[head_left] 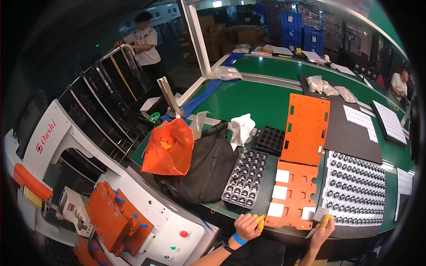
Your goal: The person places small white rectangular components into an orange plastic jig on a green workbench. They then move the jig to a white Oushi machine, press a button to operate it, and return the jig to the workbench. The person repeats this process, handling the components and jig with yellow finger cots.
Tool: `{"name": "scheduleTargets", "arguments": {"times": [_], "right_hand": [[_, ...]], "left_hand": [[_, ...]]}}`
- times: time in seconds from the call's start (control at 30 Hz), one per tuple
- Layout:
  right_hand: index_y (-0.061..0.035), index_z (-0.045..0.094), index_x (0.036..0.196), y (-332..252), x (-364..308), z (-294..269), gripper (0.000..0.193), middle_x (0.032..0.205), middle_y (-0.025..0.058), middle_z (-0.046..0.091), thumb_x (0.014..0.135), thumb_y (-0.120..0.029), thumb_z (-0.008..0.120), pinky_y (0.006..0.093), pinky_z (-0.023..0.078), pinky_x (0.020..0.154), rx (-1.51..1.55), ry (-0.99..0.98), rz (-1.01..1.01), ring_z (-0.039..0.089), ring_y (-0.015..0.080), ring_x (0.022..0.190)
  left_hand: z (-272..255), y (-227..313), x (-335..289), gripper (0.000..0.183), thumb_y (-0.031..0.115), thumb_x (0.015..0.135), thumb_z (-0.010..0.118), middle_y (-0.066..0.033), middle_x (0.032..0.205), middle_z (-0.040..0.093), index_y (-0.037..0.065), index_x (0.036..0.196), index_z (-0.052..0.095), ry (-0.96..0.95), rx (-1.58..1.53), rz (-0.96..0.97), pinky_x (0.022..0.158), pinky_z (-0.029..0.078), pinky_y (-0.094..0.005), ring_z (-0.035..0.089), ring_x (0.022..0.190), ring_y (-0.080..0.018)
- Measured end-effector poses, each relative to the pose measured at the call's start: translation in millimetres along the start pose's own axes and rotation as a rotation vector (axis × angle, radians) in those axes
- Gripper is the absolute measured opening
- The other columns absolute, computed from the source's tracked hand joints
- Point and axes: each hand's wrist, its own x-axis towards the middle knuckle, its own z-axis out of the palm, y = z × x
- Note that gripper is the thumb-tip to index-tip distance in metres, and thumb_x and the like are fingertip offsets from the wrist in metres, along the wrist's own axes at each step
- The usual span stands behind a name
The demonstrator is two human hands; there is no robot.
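My left hand [247, 228], with yellow finger cots and a blue wristband, is closed beside the lower left corner of an orange fixture plate [293, 204]. What its fingertips hold, if anything, is too small to make out. My right hand [323, 230], also in yellow finger cots, pinches a small pale square plate [320, 213] just off the fixture's lower right edge. Another pale piece shows partly under that hand. Several white square plates, one of them a white square [279, 192], lie on the fixture. Its hinged orange lid [305, 128] stands raised behind.
Right of the fixture lies a white sheet with rows of dark round lens parts [355, 190]. A black tray of round parts [244, 177], a black bag [199, 164] and an orange bag [168, 148] are at left. A white machine [146, 208] stands far left; another person [144, 42] is behind.
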Motion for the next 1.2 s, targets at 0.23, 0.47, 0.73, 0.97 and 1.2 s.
{"name": "scheduleTargets", "arguments": {"times": [0.23,0.47,0.73,0.97,1.2], "right_hand": [[-0.005,0.05,0.082,0.3,2.6,-6.3,0.031,0.071,-0.007,0.042,0.106,-0.024,0.053,0.0192,0.028,0.051,-0.008,-0.016,-0.025,0.036,0.0005,0.06],[-0.0053,0.049,0.081,0.3,-1.6,2.6,0.032,0.071,-0.0064,0.044,0.106,-0.025,0.054,0.0194,0.028,0.049,0.002,-0.006,-0.058,0.036,0.0006,0.058],[-0.0024,0.052,0.08,16.2,-1.2,3.4,0.027,0.068,-0.0045,0.044,0.101,-0.018,0.059,0.027,0.033,0.05,-0.168,0.107,-0.085,0.041,0.0052,0.06],[-0.002,0.056,0.079,-11.7,0.5,-5.1,0.028,0.058,-0.0047,0.049,0.102,-0.017,0.06,0.0246,0.029,0.045,0.044,-0.046,0.021,0.039,0.002,0.052],[0.0008,0.058,0.079,-28.2,18.3,-61.3,0.027,0.053,0.0017,0.05,0.099,-0.016,0.064,0.0262,0.031,0.044,-0.307,0.004,-0.221,0.043,0.0024,0.049]], "left_hand": [[-0.6,6.7,2.2,0.017,0.015,0.077,0.069,-0.0048,0.061,0.052,0.005,0.064,0.064,0.003,-0.022,-0.001,0.05,0.031,-0.0361,0.047,0.053,-0.0239],[-5.6,0.4,2.8,0.018,0.014,0.076,0.069,-0.0047,0.059,0.05,0.006,0.062,0.06,-0.007,-0.02,0.01,0.05,0.031,-0.0368,0.046,0.052,-0.0243],[1.9,-6.5,8.5,0.039,0.024,0.081,0.066,-0.0066,0.056,0.04,0.012,0.055,0.039,-0.02,0.059,0.086,0.049,0.024,-0.0397,0.039,0.049,-0.027],[3.7,5.1,3.1,0.032,0.023,0.096,0.052,-0.0092,0.061,0.046,0.003,0.075,0.064,-0.012,0.119,0.054,0.054,0.028,-0.0418,0.044,0.054,-0.0297],[1.5,6.4,6.0,0.034,0.023,0.098,0.049,-0.0102,0.065,0.052,0.0,0.083,0.069,-0.066,0.063,0.045,0.057,0.031,-0.0411,0.046,0.059,-0.0306]]}}
